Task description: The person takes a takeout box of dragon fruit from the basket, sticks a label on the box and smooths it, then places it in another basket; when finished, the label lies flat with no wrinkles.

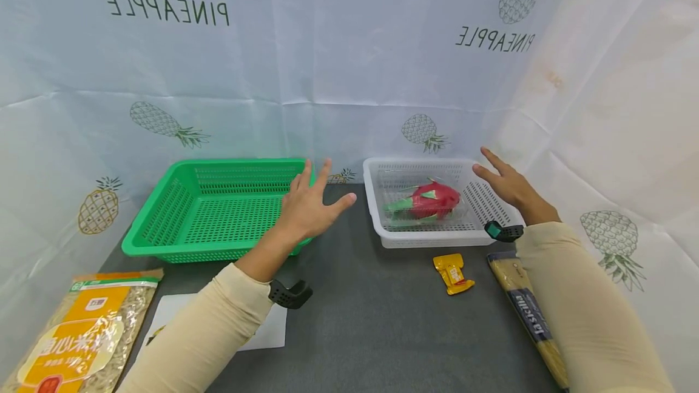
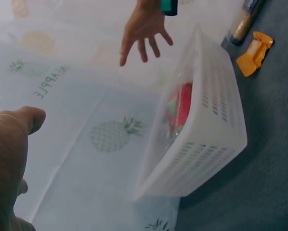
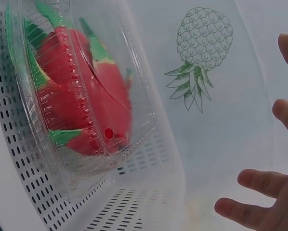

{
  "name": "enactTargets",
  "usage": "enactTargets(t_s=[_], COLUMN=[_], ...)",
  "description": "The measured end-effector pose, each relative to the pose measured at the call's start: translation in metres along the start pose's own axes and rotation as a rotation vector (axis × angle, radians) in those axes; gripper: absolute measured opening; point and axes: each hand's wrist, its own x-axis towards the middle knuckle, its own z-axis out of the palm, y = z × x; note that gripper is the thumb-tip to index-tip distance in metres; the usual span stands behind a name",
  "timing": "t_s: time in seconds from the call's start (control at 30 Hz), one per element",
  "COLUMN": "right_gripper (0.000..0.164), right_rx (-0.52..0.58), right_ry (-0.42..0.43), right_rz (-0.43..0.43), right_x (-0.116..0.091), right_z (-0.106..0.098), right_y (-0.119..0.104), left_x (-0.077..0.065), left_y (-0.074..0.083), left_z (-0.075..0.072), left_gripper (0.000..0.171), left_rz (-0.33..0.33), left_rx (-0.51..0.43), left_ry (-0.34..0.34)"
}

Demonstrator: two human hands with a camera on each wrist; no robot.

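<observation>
A red dragon fruit (image 1: pixel 435 200) with green tips lies in a clear plastic clamshell box (image 3: pixel 72 178) inside the white basket (image 1: pixel 431 239). My right hand (image 1: pixel 510 187) is over that basket's right side, fingers spread, holding nothing. In the right wrist view its fingertips show apart from the box. My left hand (image 1: pixel 308 208) is spread at the right end of the green basket (image 1: pixel 147 238), overlapping its rim in the head view, and holds nothing. The bottom of the green basket shows bare mesh.
A small yellow packet (image 1: pixel 454 273) lies in front of the white basket. A pasta pack (image 1: pixel 526 314) sits under my right forearm, partly hidden. At the left are a large grain bag (image 1: pixel 87 332) and a white sheet (image 1: pixel 270 329). A pineapple-print curtain (image 1: pixel 327 47) hangs behind the baskets.
</observation>
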Motion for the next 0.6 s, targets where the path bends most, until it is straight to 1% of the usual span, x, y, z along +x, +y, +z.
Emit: enactTargets(t_s=[0.37,0.6], right_gripper=[0.076,0.074], right_rx=[0.009,0.022], right_ry=[-0.001,0.006], right_rz=[0.005,-0.011], right_x=[0.001,0.003], right_z=[0.005,0.007], right_y=[0.004,0.006], left_x=[0.003,0.005], left_y=[0.013,0.018], left_z=[0.027,0.045], left_gripper=[0.088,0.088], left_rz=[0.016,0.003], left_rx=[-0.006,-0.005], left_ry=[-0.012,-0.015])
